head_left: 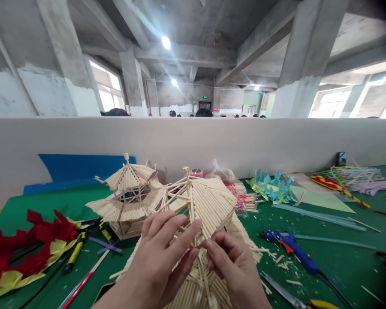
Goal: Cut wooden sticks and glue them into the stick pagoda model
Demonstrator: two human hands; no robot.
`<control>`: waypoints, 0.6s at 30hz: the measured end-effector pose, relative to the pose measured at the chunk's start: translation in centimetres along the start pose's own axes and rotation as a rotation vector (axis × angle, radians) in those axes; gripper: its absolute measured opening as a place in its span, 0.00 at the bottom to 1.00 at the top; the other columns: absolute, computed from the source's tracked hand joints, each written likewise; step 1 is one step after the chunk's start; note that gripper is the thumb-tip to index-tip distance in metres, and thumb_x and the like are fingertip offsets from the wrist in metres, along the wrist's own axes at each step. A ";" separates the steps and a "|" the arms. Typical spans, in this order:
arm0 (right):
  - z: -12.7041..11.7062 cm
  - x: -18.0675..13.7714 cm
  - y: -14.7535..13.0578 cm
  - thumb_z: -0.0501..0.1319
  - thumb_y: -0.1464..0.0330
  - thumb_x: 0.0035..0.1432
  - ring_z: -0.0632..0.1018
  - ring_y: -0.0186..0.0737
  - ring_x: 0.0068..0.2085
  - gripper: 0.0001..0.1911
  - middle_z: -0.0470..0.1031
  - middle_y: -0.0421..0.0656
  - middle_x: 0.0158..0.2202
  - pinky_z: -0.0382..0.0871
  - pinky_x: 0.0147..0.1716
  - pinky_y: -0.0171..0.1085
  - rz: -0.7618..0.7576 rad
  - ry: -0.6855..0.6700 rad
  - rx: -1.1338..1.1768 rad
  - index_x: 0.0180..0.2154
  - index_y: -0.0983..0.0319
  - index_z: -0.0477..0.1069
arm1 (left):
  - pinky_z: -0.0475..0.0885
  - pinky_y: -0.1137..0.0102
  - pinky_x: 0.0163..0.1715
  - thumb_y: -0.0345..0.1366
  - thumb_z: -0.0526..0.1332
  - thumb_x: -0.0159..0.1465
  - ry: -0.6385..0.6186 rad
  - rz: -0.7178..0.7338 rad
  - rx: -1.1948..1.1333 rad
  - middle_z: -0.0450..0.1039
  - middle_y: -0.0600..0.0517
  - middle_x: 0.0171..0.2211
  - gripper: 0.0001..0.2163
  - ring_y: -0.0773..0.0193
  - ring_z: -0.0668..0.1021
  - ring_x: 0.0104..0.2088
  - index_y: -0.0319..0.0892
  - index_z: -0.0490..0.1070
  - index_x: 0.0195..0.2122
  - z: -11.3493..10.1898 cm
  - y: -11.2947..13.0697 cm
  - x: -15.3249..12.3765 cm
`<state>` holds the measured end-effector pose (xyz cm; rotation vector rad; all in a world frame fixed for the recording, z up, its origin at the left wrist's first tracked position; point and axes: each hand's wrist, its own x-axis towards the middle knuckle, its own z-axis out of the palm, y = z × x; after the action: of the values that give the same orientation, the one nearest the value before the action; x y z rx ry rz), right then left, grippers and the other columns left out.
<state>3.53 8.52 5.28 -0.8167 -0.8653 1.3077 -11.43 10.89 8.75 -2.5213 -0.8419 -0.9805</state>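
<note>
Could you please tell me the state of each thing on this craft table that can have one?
left hand: fingers closed on the stick roof
right hand: fingertips pinching the stick roof's lower edge
stick roof: held tilted, partly covered, ribs bare on its left
stick pagoda: upright on the table, untouched
glue gun: lying on its side, not held
scissors: lying flat; open or shut unclear
bag of red-tipped sticks: lying on its side

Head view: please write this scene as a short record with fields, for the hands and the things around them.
left hand: fingers on the stick roof, holding it
right hand: fingertips pinch the roof's lower edge
under the hands: a second stick roof piece
behind, left: finished stick pavilion
right of hands: blue glue gun, scissors
far left: red and yellow paper
surface: green table cover
</note>
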 end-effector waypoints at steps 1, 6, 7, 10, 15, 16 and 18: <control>0.0 0.0 0.0 0.66 0.58 0.42 0.62 0.22 0.18 0.16 0.62 0.33 0.15 0.54 0.19 0.24 -0.001 0.003 -0.003 0.20 0.64 0.67 | 0.57 0.58 0.46 0.27 0.57 0.58 0.023 -0.016 0.005 0.64 0.49 0.43 0.18 0.55 0.62 0.45 0.44 0.62 0.50 0.1 0.0 0.0; 0.1 -0.1 -0.3 0.66 0.58 0.42 0.60 0.23 0.18 0.16 0.61 0.33 0.15 0.55 0.19 0.25 -0.025 0.012 -0.019 0.20 0.64 0.67 | 0.58 0.59 0.44 0.31 0.57 0.58 0.092 -0.042 0.000 0.68 0.49 0.41 0.15 0.55 0.65 0.44 0.45 0.66 0.48 0.4 0.3 0.0; 0.1 -0.1 -0.3 0.66 0.58 0.43 0.60 0.23 0.18 0.16 0.61 0.32 0.15 0.56 0.19 0.26 -0.031 0.011 -0.017 0.20 0.64 0.67 | 0.59 0.59 0.44 0.31 0.57 0.58 0.100 -0.040 0.000 0.68 0.49 0.41 0.15 0.56 0.65 0.44 0.45 0.66 0.47 0.4 0.3 0.0; 0.2 -0.1 -0.2 0.66 0.59 0.43 0.60 0.24 0.17 0.15 0.61 0.33 0.14 0.56 0.19 0.26 -0.027 0.009 0.005 0.20 0.63 0.67 | 0.59 0.59 0.44 0.30 0.57 0.58 0.112 -0.045 0.002 0.69 0.49 0.41 0.15 0.56 0.65 0.44 0.45 0.66 0.47 0.4 0.3 0.2; 0.0 -0.1 0.0 0.67 0.59 0.42 0.61 0.25 0.18 0.15 0.63 0.34 0.15 0.56 0.19 0.27 -0.021 0.006 0.012 0.21 0.64 0.68 | 0.58 0.59 0.45 0.31 0.58 0.58 0.128 -0.042 0.011 0.70 0.49 0.40 0.14 0.56 0.66 0.43 0.45 0.68 0.46 0.5 0.3 0.2; 0.0 -0.1 0.0 0.67 0.59 0.42 0.60 0.24 0.18 0.15 0.63 0.34 0.15 0.56 0.19 0.27 -0.024 0.006 0.007 0.21 0.64 0.68 | 0.58 0.59 0.45 0.31 0.58 0.58 0.128 -0.044 0.017 0.70 0.49 0.40 0.14 0.56 0.66 0.43 0.45 0.68 0.46 0.5 0.3 0.1; 0.0 0.0 0.0 0.66 0.59 0.42 0.58 0.24 0.17 0.15 0.61 0.33 0.14 0.56 0.19 0.27 -0.032 0.005 -0.004 0.21 0.64 0.68 | 0.58 0.59 0.45 0.32 0.58 0.58 0.124 -0.046 0.031 0.70 0.49 0.40 0.14 0.56 0.66 0.44 0.46 0.68 0.46 0.6 0.3 0.0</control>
<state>3.53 8.48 5.23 -0.8055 -0.8739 1.2755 -10.94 11.01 8.30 -2.3977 -0.8749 -1.1166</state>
